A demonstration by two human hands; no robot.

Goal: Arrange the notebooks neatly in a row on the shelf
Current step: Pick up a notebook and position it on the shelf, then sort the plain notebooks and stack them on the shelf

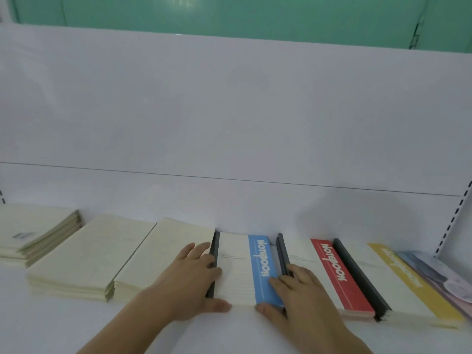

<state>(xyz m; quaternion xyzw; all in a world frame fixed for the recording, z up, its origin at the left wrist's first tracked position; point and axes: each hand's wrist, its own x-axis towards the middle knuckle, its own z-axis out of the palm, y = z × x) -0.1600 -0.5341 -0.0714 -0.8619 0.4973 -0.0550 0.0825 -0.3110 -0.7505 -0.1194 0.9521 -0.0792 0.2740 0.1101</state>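
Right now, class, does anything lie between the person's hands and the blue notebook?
Nothing visible does. The left hand already rests on the left edge of the blue notebook, and the right hand on its right edge, thumbs against its front edge, on the shelf.

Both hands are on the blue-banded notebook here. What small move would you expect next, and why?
Probably a short push back toward the shelf wall to square it up. The left hand lies along the blue notebook's left edge, the right hand along its right edge, thumbs at its front. The red notebook beside it already lies in line.
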